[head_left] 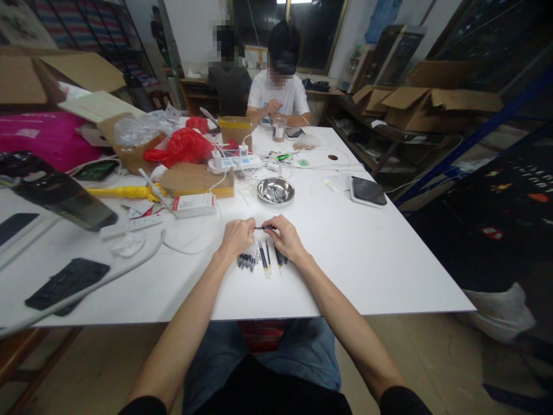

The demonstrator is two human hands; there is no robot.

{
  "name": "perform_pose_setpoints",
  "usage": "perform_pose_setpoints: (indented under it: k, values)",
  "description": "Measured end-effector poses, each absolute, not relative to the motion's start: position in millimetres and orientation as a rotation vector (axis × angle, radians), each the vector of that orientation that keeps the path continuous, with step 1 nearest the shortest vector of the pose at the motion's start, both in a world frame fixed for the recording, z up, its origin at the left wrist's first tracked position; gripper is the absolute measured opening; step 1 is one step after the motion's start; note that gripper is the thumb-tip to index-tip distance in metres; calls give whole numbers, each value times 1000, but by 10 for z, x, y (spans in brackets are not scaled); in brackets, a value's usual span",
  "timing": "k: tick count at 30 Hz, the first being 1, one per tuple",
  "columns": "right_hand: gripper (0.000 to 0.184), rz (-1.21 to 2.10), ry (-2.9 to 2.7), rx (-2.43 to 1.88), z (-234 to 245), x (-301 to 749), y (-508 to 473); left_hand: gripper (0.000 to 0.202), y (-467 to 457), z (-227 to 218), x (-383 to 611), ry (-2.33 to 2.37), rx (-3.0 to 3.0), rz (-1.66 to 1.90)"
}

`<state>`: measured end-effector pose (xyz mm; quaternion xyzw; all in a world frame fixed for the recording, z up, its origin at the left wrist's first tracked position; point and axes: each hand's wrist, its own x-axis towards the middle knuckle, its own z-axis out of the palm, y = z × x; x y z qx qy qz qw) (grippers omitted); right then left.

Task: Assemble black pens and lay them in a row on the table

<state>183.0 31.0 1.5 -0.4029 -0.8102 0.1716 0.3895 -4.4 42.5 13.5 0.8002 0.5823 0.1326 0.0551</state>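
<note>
My left hand and my right hand meet over the white table, both with fingers closed on a thin black pen-like part held level between them. Beneath the hands lies a small pile of similar pen parts, some dark and some clear, near the table's front edge. A round metal bowl with small pieces inside stands just beyond the hands.
A white power strip, cardboard box, red plastic bag and white cables lie at the left. A dark phone rests front left, a tablet at right. Two people sit at the far end.
</note>
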Motion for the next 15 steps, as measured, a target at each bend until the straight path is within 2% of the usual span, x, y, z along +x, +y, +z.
perform_pose_setpoints:
  k: [8, 15]
  values:
    - [20, 421, -2114, -1105, -13, 1801, 326, 27, 430, 145, -68, 1779, 2451, 312]
    - [11, 457, -2071, -1078, 5, 1788, 317, 30, 440, 109, -76, 1737, 2511, 248]
